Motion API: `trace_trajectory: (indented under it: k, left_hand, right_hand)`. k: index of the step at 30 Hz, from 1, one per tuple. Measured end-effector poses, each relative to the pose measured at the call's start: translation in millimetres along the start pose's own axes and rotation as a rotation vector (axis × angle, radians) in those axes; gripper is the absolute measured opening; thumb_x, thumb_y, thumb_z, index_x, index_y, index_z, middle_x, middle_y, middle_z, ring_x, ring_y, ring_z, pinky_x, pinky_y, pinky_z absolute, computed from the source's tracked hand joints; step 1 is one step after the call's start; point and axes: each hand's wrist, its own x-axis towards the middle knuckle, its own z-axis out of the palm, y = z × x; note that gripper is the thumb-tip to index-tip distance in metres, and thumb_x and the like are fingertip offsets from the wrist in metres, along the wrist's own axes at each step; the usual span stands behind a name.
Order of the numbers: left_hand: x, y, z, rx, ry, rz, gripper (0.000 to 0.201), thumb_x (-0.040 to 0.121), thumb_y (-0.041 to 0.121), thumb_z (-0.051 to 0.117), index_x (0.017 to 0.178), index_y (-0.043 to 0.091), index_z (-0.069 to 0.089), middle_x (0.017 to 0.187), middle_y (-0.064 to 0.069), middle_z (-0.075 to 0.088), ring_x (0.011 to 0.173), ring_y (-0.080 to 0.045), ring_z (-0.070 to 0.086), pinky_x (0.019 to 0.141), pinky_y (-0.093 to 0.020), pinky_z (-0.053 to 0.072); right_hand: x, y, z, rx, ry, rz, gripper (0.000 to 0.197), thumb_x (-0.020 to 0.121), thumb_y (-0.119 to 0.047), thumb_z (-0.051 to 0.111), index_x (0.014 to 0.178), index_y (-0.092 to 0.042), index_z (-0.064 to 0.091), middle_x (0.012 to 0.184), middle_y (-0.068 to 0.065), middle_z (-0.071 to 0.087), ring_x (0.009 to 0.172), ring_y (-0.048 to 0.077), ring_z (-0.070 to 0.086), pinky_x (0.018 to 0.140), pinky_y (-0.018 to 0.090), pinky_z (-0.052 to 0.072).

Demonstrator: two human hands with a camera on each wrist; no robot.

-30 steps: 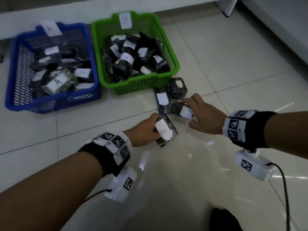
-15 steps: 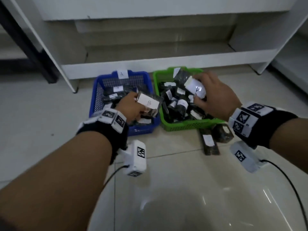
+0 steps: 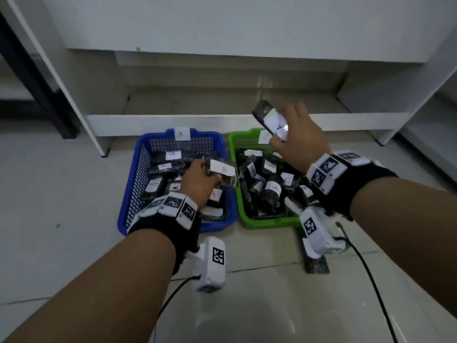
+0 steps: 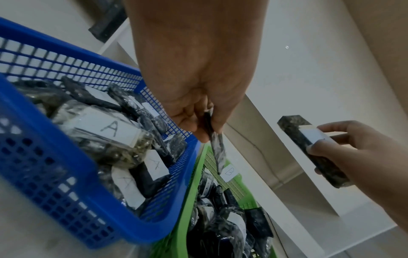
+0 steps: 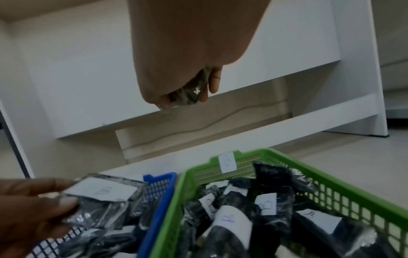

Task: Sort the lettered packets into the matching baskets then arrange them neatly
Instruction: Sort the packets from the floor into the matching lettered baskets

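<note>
Both grips are full: left hand (image 3: 197, 180) pinches a dark B-labelled plastic packet (image 3: 222, 172) over the blue mesh basket (image 3: 128, 194); right hand (image 3: 300, 142) holds a dark A-labelled packet (image 3: 272, 120) above the green basket (image 3: 243, 201). Mid-sort, I judge; next, cross them over.

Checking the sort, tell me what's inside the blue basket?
Dark packets with A labels lie inside the blue basket. The left hand covers several; lower layers are hidden.

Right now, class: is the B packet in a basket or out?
Out: the left hand holds the B packet above the blue basket.
</note>
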Motion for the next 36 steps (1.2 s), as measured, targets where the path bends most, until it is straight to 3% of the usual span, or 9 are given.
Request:
trace_trajectory:
  k: [5, 9, 12, 16, 21, 24, 27, 32, 36]
  left_hand:
    - [16.5, 18.1, 47.5, 0.045, 0.043, 0.071, 0.044, 0.084, 0.005, 0.066, 0.121, 0.012, 0.043, 0.097, -0.002, 0.060, 0.096, -0.027, 0.063, 0.086, -0.044, 0.053]
    - [36.4, 32.4, 106.9, 0.036, 0.039, 0.095, 0.050, 0.087, 0.003, 0.062, 0.129, 0.017, 0.038, 0.082, 0.002, 0.056, 0.086, -0.024, 0.061, 0.084, -0.043, 0.055]
    - [45.4, 40.4, 148.2, 0.133, 0.004, 0.116, 0.051, 0.086, 0.006, 0.063, 0.130, 0.017, 0.041, 0.085, 0.000, 0.059, 0.087, -0.023, 0.062, 0.083, -0.042, 0.054]
    - [65.3, 50.7, 180.9, 0.491, -0.063, 0.106, 0.050, 0.083, 0.012, 0.066, 0.128, 0.010, 0.044, 0.107, -0.015, 0.064, 0.099, -0.031, 0.062, 0.085, -0.040, 0.051]
    - [77.3, 53.5, 192.1, 1.270, -0.243, -0.003, 0.061, 0.086, 0.053, 0.054, 0.136, 0.022, 0.038, 0.141, -0.010, 0.040, 0.130, -0.034, 0.033, 0.104, -0.049, 0.027]
    - [78.2, 54.4, 166.8, 1.275, -0.359, 0.002, 0.060, 0.090, 0.063, 0.038, 0.141, 0.032, 0.036, 0.152, -0.008, 0.026, 0.137, -0.036, 0.023, 0.108, -0.052, 0.020]
    - [87.3, 62.7, 121.2, 1.109, -0.495, 0.037, 0.062, 0.094, 0.057, 0.037, 0.145, 0.024, 0.032, 0.151, -0.009, 0.032, 0.135, -0.030, 0.035, 0.110, -0.041, 0.030]
    - [94.9, 53.4, 4.2, 0.976, -0.302, 0.105, 0.039, 0.095, 0.035, 0.050, 0.127, 0.014, 0.054, 0.128, -0.009, 0.058, 0.116, -0.024, 0.054, 0.097, -0.030, 0.040]
    - [96.2, 13.6, -95.6, 1.071, -0.125, -0.076, 0.045, 0.089, 0.041, 0.052, 0.126, 0.016, 0.055, 0.129, -0.010, 0.056, 0.114, -0.030, 0.055, 0.097, -0.037, 0.044]
  right_hand:
    - [7.0, 60.1, 22.2, 0.039, -0.004, 0.028, 0.048, 0.079, -0.027, 0.061, 0.122, -0.011, 0.045, 0.116, 0.011, 0.043, 0.080, 0.034, 0.054, 0.060, 0.031, 0.036]
    - [0.0, 109.1, 36.1, 0.109, 0.004, 0.104, 0.046, 0.079, -0.023, 0.060, 0.121, -0.012, 0.045, 0.115, 0.010, 0.043, 0.079, 0.034, 0.053, 0.059, 0.032, 0.040]
    - [-5.2, 131.8, 39.7, 0.161, 0.056, 0.193, 0.047, 0.079, -0.023, 0.060, 0.122, -0.011, 0.045, 0.116, 0.011, 0.044, 0.077, 0.033, 0.053, 0.061, 0.034, 0.043]
    - [-21.9, 155.5, 45.8, 0.217, 0.049, 0.187, 0.045, 0.077, -0.021, 0.061, 0.118, -0.009, 0.048, 0.112, 0.012, 0.046, 0.073, 0.033, 0.054, 0.059, 0.036, 0.046]
    - [-23.6, 192.2, 43.1, 0.167, 0.006, 0.221, 0.046, 0.080, -0.022, 0.060, 0.122, -0.010, 0.046, 0.114, 0.011, 0.046, 0.076, 0.033, 0.055, 0.060, 0.032, 0.041]
    - [-13.6, 190.9, 37.1, 0.151, 0.016, 0.185, 0.043, 0.083, -0.022, 0.058, 0.123, -0.010, 0.046, 0.114, 0.010, 0.052, 0.083, 0.032, 0.055, 0.066, 0.033, 0.041]
    - [-6.5, 171.4, 33.3, 0.119, -0.001, 0.128, 0.042, 0.087, -0.024, 0.055, 0.127, -0.012, 0.046, 0.118, 0.011, 0.057, 0.093, 0.033, 0.054, 0.075, 0.039, 0.045]
    - [9.7, 111.3, 48.8, 0.078, -0.101, 0.013, 0.041, 0.093, -0.028, 0.049, 0.133, -0.019, 0.045, 0.133, 0.006, 0.050, 0.109, 0.034, 0.048, 0.087, 0.041, 0.043]
    - [19.5, 44.5, 86.5, 0.188, -0.168, -0.033, 0.038, 0.092, -0.023, 0.051, 0.130, -0.018, 0.048, 0.127, 0.010, 0.049, 0.109, 0.032, 0.048, 0.093, 0.039, 0.040]
